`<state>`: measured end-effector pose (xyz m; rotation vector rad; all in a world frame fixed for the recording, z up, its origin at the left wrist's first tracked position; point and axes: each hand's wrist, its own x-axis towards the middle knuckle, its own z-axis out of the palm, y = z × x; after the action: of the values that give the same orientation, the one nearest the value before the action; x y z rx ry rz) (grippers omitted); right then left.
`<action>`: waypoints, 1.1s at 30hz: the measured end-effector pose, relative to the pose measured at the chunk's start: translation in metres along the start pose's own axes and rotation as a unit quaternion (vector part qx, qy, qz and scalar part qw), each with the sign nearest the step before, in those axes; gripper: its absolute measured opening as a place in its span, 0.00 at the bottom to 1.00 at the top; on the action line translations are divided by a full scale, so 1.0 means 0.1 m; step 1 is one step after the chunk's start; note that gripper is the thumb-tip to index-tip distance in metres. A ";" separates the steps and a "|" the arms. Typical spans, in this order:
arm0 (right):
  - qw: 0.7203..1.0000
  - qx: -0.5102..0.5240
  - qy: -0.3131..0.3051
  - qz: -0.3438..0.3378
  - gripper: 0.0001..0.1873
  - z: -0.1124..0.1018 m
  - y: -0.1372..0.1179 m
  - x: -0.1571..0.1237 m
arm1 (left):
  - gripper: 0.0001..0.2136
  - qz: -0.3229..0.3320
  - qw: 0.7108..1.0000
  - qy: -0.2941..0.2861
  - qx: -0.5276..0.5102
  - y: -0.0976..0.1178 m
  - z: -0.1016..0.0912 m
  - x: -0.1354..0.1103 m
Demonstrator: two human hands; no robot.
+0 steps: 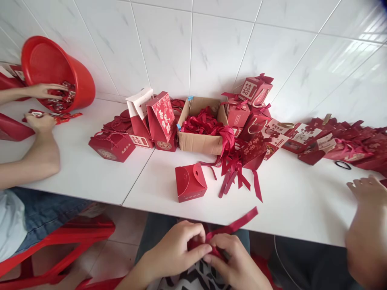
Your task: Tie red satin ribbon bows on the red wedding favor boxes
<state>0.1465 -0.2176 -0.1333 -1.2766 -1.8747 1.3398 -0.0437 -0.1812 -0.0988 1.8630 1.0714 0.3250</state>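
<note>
Over my lap, just off the table's front edge, my left hand point(181, 249) and my right hand point(228, 253) meet with fingertips pinched. Both grip a dark red ribbon point(238, 221), whose free end sticks out up and to the right. The rest of the ribbon is bunched between my fingers and partly hidden. On the table ahead of my hands stands a small red gift box point(191, 183) with curved closing flaps and a hole in the top. No hand touches it. Behind it, a cardboard box point(201, 143) holds a tangle of red ribbons point(205, 123), some spilling over its right side.
Red gift boxes point(113, 145) stand left of the carton, and more are stacked point(256, 92) to its right. At left, a person's hands work by a tipped red bucket point(84, 86) of small wrapped pieces. Another person's hand point(370, 191) rests at right near a black ring point(343, 165).
</note>
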 end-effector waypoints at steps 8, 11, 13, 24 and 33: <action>0.903 0.405 0.146 -0.004 0.25 -0.08 0.17 -0.03 | 0.16 -0.081 0.986 -0.009 -0.146 -0.16 -0.10 -0.04; 0.748 0.615 0.248 -0.011 0.31 -0.15 0.23 0.01 | 0.17 -0.080 0.984 0.009 -0.160 -0.17 -0.13 -0.05; 0.637 0.714 0.292 -0.014 0.30 -0.24 0.26 0.02 | 0.18 -0.084 0.982 0.011 -0.170 -0.19 -0.18 -0.06; 0.457 0.783 0.412 -0.090 0.19 -0.85 0.47 -0.30 | 0.17 -0.033 0.981 0.072 -0.177 -0.55 -0.53 -0.33; 0.549 0.667 0.495 -0.096 0.22 -1.63 0.25 -0.33 | 0.07 0.058 0.952 0.301 -0.015 -0.50 -0.68 -0.16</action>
<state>0.3022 -0.1728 -0.0892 -0.5659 0.0613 1.0006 -0.1210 -0.1440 -0.1001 1.8450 1.3430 1.0221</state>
